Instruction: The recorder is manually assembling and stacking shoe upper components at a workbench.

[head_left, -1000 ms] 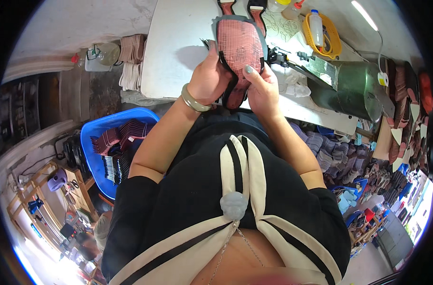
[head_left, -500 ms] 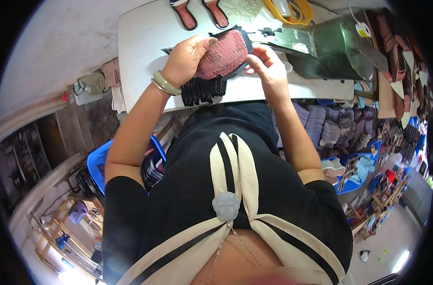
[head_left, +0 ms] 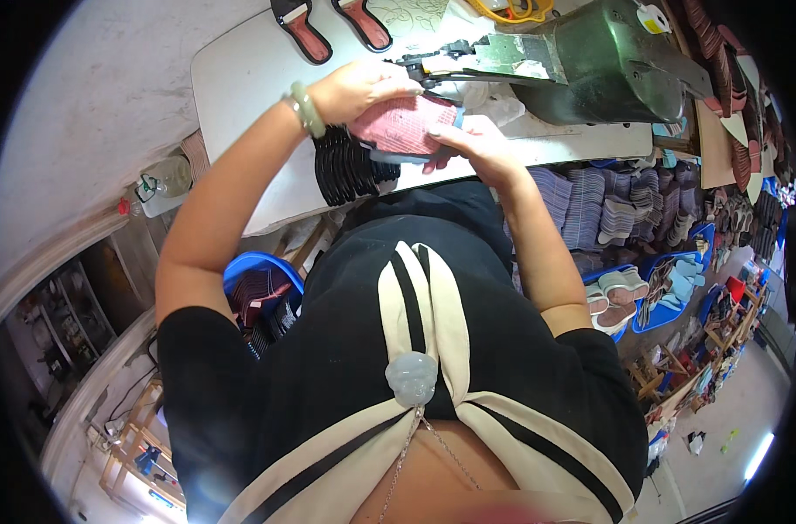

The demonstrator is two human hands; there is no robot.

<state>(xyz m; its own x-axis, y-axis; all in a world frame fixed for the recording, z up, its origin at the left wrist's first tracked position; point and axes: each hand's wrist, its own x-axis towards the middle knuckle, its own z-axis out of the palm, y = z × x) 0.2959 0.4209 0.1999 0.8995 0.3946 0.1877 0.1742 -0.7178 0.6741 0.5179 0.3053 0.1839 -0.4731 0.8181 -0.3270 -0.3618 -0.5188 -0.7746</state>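
Over the front of the white table, both my hands hold a pink checked fabric piece (head_left: 402,127) with a dark edging, close to the sewing machine's working end. My left hand (head_left: 354,92), with a pale green bangle on its wrist, grips the piece's upper left side, thumb on top. My right hand (head_left: 487,150) pinches its right edge, thumb on top and fingers underneath. A stack of black-edged pieces (head_left: 346,170) lies just below, partly covered by the held piece. The green sewing machine (head_left: 603,74) stands to the right.
Two red, black-edged slipper-shaped pieces (head_left: 363,24) lie at the back of the white table (head_left: 228,113). A yellow basket (head_left: 516,10) sits behind the machine. Below left is a blue tub (head_left: 263,262) of pieces; stacked grey slipper parts (head_left: 581,210) and blue crates stand at right.
The fabric piece has come down toward me and tilted flatter, both hands moving with it. The view has shifted, showing more of the machine and the black-edged stack.
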